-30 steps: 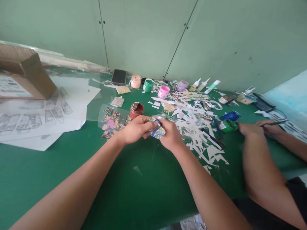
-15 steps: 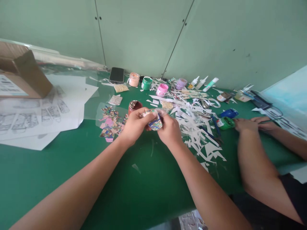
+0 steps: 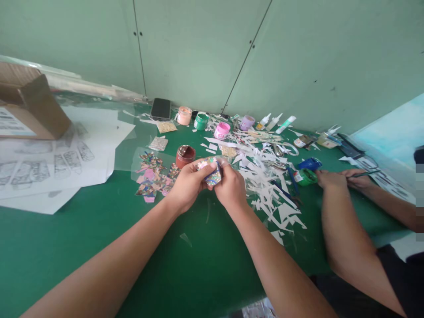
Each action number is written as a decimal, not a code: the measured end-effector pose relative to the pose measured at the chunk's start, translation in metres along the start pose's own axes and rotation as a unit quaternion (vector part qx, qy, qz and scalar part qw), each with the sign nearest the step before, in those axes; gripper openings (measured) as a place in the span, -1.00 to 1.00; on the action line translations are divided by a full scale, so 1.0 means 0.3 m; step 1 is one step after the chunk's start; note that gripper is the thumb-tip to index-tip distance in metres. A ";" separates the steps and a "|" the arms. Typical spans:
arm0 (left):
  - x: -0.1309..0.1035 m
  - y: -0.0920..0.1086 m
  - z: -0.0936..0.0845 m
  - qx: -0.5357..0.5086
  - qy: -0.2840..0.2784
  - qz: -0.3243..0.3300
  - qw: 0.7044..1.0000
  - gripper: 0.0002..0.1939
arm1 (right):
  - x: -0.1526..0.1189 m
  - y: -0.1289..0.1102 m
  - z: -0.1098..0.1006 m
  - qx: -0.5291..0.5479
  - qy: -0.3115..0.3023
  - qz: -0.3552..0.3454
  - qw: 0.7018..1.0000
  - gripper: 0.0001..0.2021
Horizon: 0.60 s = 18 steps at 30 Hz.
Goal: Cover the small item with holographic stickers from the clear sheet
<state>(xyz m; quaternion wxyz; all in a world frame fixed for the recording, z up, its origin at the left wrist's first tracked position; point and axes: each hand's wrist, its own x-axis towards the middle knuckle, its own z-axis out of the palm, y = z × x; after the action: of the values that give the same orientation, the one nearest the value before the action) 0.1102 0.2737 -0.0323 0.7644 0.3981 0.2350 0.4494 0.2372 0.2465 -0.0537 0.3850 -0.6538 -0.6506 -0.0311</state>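
Note:
Between my two hands is a small piece with a shiny, multicoloured, glittering face [image 3: 213,173]; what kind of thing it is I cannot make out. My left hand [image 3: 187,185] is closed on its left side, the thumb lying across the face. On the opposite side, the fingers of my right hand [image 3: 232,184] pinch its edge. Most of the underside is hidden by my fingers. Just behind my left hand stands an open jar of reddish-brown paint [image 3: 185,157]. Left of that hand, coloured paper scraps [image 3: 150,176] lie on a clear sheet.
White paper strips [image 3: 265,190] are strewn to the right. Open paint jars [image 3: 221,131] and glue bottles [image 3: 264,122] line the back. Printed sheets [image 3: 96,170] and a cardboard box [image 3: 39,106] lie at left. At right, another person's hands [image 3: 331,179] work beside a green jar [image 3: 306,176].
The held piece has been tilted, so more of its glittering face shows. My hands stay closed on it. The whole view has shifted slightly.

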 end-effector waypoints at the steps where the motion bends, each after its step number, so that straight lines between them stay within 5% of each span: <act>1: 0.001 -0.002 0.000 -0.005 0.008 -0.005 1.000 -0.69 | 0.000 0.003 0.003 0.000 0.005 -0.005 1.000 -0.81; 6: 0.005 -0.012 -0.002 0.006 0.050 -0.007 0.999 -0.71 | 0.000 0.017 0.014 0.014 0.000 -0.024 1.000 -0.78; 18: 0.002 0.022 -0.009 0.135 0.026 0.024 0.990 -0.68 | 0.013 0.012 -0.008 0.086 -0.038 -0.043 0.995 -0.75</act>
<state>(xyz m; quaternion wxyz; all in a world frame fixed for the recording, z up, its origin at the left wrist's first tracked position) 0.1052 0.2771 -0.0285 0.6862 0.4916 0.3038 0.4417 0.2420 0.2488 -0.0516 0.4133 -0.5900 -0.6928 0.0334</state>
